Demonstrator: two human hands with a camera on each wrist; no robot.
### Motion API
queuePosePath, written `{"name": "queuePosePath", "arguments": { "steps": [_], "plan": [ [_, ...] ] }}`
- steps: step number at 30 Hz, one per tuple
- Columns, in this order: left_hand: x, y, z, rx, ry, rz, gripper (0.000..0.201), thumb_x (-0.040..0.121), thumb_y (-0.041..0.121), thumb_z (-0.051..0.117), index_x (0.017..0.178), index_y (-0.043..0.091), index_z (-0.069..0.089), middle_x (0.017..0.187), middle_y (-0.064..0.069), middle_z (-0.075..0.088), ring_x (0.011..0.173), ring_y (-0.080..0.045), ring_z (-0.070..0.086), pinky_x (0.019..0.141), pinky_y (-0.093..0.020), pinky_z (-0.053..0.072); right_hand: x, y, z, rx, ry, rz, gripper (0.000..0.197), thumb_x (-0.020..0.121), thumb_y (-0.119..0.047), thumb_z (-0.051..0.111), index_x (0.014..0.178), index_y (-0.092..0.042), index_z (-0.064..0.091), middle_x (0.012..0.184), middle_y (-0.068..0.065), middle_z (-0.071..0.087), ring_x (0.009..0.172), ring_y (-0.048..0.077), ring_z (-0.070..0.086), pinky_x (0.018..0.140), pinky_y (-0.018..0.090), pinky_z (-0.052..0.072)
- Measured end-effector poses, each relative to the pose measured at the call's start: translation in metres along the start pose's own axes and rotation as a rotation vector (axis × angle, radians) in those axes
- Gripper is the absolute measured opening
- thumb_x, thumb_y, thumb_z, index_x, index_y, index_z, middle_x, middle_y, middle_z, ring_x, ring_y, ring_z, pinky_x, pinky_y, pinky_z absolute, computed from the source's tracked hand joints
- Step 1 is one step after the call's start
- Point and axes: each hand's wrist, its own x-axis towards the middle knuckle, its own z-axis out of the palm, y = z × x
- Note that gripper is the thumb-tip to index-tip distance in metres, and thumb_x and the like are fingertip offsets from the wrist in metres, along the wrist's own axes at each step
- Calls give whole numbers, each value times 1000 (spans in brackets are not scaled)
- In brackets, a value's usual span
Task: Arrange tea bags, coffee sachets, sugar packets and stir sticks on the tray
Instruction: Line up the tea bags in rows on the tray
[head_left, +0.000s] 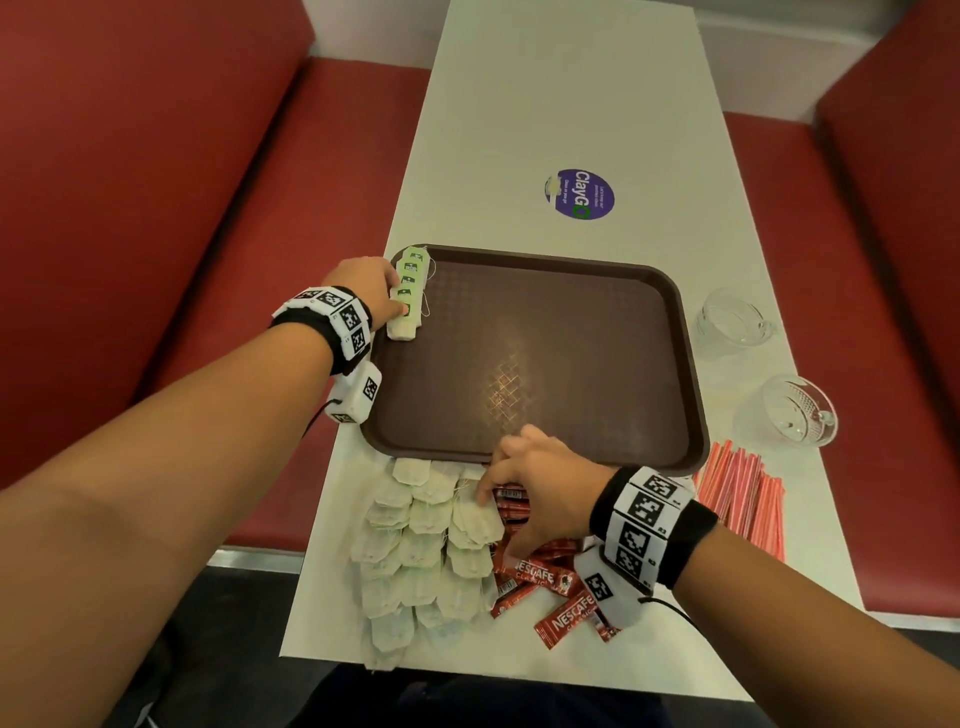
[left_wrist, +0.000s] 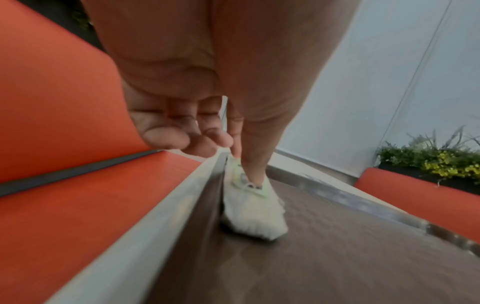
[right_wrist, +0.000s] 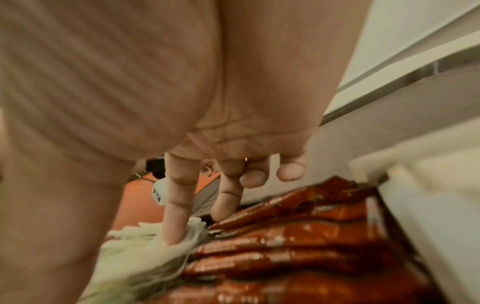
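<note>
Looking down from the head view, I am seeing my left hand (head_left: 371, 288) resting at the far left corner of the brown tray (head_left: 680, 364), thumb and fingers pinching a row of tea bags with green tags (head_left: 409, 293) lying along the tray's left edge. My right hand (head_left: 540, 491) is reaching over the loose tea bags (head_left: 415, 545) and red coffee sachets (head_left: 550, 577) on the white table (head_left: 519, 104), fingers spread. Red stir sticks (head_left: 740, 493) are lying right of the tray.

Looking from the left wrist, my thumb is pressing the tea bag row (left_wrist: 252, 207) beside the tray wall.

Looking from the right wrist, my straight fingers (right_wrist: 176, 209) are touching a tea bag and a sachet (right_wrist: 285, 232).
</note>
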Motion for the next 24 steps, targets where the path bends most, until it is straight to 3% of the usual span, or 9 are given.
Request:
{"name": "queuePosePath", "arguments": {
  "steps": [3,6,10,15,19,24],
  "plan": [
    [1,14,2,-6,62,-58,45,84,44,72,117,17,56,111,-8,64,102,-31,62,78,-37,51,1,-2,9,-44,42,-13,65,62,-54,88,119,-42,61,117,-9,45,108,14,33,95,36,39],
    [1,30,8,128,-9,-44,52,84,52,70,111,10,57,109,-12,65,96,-32,62,73,-37,51,3,-4,14,-57,86,-32,60,65,-52,87,118,-41,61,116,-9,46,106,14,33,94,36,40],
    [1,36,16,224,-44,-44,41,83,48,70,93,11,53,102,-14,65,78,-30,54,64,-32,43,4,-7,17,-36,114,-49,44,74,-48,81,114,-41,66,117,-10,49,107,13,34,95,39,41],
    [-2,34,14,191,-50,-46,35,84,42,68,90,11,54,101,-14,67,77,-31,55,63,-32,43,2,-5,11,-9,108,-68,30,81,-44,78,109,-41,72,115,-15,51,106,13,36,95,37,37],
    [-28,36,1,45,-31,45,31,88,49,64,98,21,58,93,-1,63,87,-24,59,72,-32,47,2,-1,7,45,159,-80,17,88,-40,71,105,-37,75,113,-17,57,102,9,37,98,38,36],
    [-101,32,-10,-163,-94,247,14,90,42,67,89,29,62,83,10,63,77,-8,59,67,-25,44,2,2,1,164,244,-71,10,89,-39,70,91,-29,70,95,-16,60,98,10,50,94,38,45]
  ]
}}
